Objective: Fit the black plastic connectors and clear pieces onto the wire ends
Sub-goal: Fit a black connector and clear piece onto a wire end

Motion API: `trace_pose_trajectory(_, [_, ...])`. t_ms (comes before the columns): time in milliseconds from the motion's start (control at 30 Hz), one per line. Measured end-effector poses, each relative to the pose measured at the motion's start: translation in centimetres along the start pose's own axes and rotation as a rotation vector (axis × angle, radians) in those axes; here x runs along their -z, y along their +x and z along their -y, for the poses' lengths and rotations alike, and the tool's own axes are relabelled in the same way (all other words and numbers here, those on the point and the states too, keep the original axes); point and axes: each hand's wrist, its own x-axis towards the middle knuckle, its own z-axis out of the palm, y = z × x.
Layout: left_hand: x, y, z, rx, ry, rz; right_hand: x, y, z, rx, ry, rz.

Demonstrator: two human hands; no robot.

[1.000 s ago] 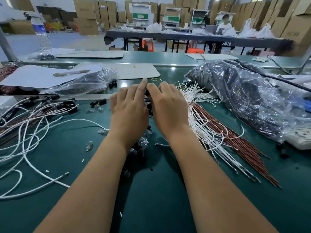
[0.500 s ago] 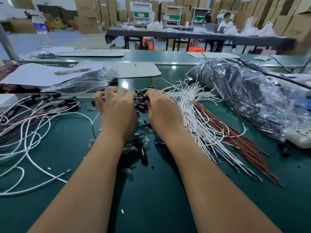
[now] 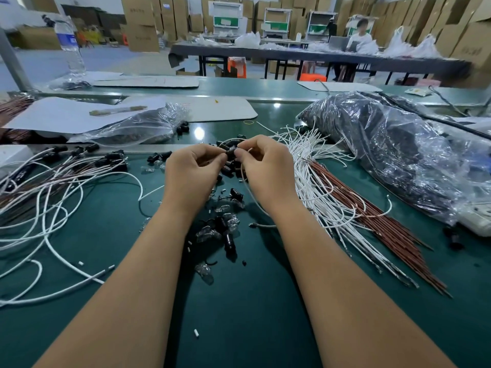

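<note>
Head view: both hands are hovering over the green table (image 3: 252, 314), fingers curled. The left hand (image 3: 192, 172) is pinching a black connector (image 3: 230, 152), and the right hand (image 3: 267, 167) is pinching a white wire (image 3: 248, 192) at it. The joint between the fingertips is hard to make out. Loose clear pieces (image 3: 228, 219) are lying below the hands, a wire bundle (image 3: 345, 197) at right. Cardboard boxes (image 3: 139, 19) are lining the room.

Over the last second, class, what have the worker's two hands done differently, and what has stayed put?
Both hands lifted off the parts pile and curled: the left hand and right hand now pinch one black connector between their fingertips. The white wires and the plastic bag stayed put.
</note>
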Motion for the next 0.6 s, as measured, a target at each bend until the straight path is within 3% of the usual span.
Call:
trace_pose_trajectory(167, [0.2,0.2,0.4,-0.045,0.104,-0.011,0.3,0.0,0.2,-0.014,0.013,0.007])
trace_pose_trajectory(367, [1.1,0.7,1.1,0.055,0.014,-0.075,0.7,0.2,0.0,-0.121,0.080,0.076])
trace_pose_trajectory(467, [1.2,0.6,1.0,0.057,0.006,-0.066,0.4,0.2,-0.5,-0.051,-0.089,0.125])
trace_pose_trajectory(600, [1.2,0.6,1.0,0.049,0.036,-0.041,0.2,-0.1,-0.4,0.122,-0.211,0.045])
